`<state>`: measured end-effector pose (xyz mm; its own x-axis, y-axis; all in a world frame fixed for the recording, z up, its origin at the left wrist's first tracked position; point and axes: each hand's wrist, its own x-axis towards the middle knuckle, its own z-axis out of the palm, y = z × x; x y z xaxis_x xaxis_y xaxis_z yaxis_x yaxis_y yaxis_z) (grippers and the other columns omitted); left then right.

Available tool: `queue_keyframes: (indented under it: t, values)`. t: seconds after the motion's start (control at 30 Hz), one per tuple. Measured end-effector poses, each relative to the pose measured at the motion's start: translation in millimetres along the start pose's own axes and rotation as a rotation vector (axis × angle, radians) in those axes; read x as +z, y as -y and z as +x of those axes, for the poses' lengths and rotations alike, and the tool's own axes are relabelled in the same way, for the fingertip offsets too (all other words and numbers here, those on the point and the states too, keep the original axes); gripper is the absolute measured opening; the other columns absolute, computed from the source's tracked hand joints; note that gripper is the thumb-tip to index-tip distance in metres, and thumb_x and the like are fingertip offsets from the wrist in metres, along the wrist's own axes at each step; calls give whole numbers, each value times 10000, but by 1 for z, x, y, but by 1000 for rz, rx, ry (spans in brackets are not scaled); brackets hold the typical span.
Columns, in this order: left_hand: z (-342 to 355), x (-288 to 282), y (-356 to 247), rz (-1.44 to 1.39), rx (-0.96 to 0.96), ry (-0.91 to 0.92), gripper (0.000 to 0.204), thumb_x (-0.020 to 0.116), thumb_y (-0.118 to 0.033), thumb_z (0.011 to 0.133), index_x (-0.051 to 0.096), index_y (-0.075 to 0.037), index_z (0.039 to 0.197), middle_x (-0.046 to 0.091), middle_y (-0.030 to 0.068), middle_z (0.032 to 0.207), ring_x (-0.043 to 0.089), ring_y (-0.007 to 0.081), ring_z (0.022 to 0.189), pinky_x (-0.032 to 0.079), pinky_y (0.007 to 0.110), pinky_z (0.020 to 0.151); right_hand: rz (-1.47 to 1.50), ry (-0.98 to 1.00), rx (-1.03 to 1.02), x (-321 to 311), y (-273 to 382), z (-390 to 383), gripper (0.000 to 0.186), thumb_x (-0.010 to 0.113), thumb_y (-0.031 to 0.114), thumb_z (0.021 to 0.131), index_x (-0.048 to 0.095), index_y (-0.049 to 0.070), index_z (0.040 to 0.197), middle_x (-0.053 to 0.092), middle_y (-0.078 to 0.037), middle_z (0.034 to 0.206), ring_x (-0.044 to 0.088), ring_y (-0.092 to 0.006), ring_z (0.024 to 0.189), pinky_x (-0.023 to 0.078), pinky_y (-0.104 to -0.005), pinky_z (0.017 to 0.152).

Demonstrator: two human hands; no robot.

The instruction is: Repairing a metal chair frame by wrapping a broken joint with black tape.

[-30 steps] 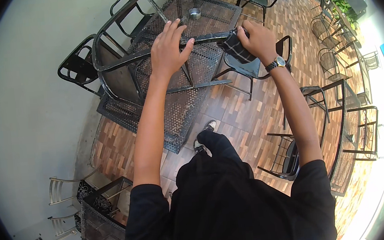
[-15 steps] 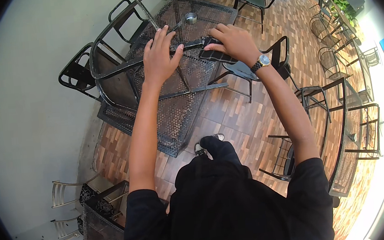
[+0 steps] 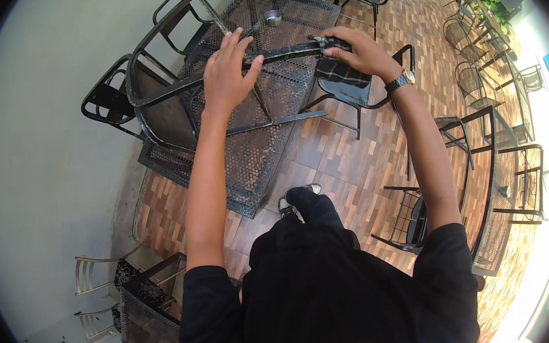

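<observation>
A black metal chair (image 3: pixel 173 89) with worn paint lies tipped over on a dark perforated metal table (image 3: pixel 240 191). My left hand (image 3: pixel 224 78) rests across one of its tubes, fingers stretched and thumb apart. Farther right, my right hand (image 3: pixel 363 54) is closed round the far end of the same tube with a dark checked cloth (image 3: pixel 342 73) between. Part of this cloth wraps the tube; the rest hangs down in front of another chair's seat. A watch (image 3: pixel 402 80) is on my right wrist.
A small round metal ashtray (image 3: pixel 272 18) stands on the table's far part. Black chairs (image 3: pixel 111 97) stand between table and wall. To the right are another chair (image 3: pixel 349 93) and a long table (image 3: pixel 492 244). My shoes (image 3: pixel 285 206) are by the table's near edge.
My right hand has slid to the right along the tube with the cloth, which now hangs lower. My left hand has stayed nearly in place on the chair.
</observation>
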<state>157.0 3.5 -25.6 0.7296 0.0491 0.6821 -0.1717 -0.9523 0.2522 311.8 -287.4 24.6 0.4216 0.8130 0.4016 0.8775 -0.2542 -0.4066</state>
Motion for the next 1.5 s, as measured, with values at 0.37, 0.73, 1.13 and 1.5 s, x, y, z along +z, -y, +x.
queue_keyframes:
  t: [0.37, 0.73, 1.13, 1.5]
  values:
    - [1, 3, -1, -6, -8, -38, 443, 660, -386, 992, 663, -127, 1351, 570, 97, 1527, 500, 305, 1451, 447, 458, 1101, -201, -129, -132, 10, 9, -5, 356, 652, 339, 1034, 651, 53, 1245, 655, -167, 1036, 639, -385, 992, 509, -451, 872]
    - [4, 8, -9, 7, -7, -106, 393, 682, -340, 961, 691, -130, 1293, 611, 93, 1476, 533, 312, 1420, 449, 456, 1093, -729, -400, 175, 51, 37, 23, 402, 564, 431, 1027, 697, 107, 829, 712, -86, 787, 697, -297, 771, 528, -459, 683]
    - [3, 7, -6, 18, -2, -109, 387, 690, -336, 928, 706, -107, 1240, 636, 98, 1430, 541, 317, 1408, 446, 462, 1087, -473, -273, -36, 44, 47, 12, 310, 578, 353, 1020, 690, 94, 1148, 708, -104, 1055, 655, -292, 1034, 497, -408, 929]
    - [1, 5, -4, -31, -35, -55, 398, 701, -335, 930, 697, -118, 1264, 632, 80, 1431, 518, 317, 1429, 401, 485, 1131, -405, -155, 168, 47, 52, 37, 474, 477, 500, 1072, 658, 101, 1251, 701, -131, 1133, 686, -311, 1033, 541, -433, 845]
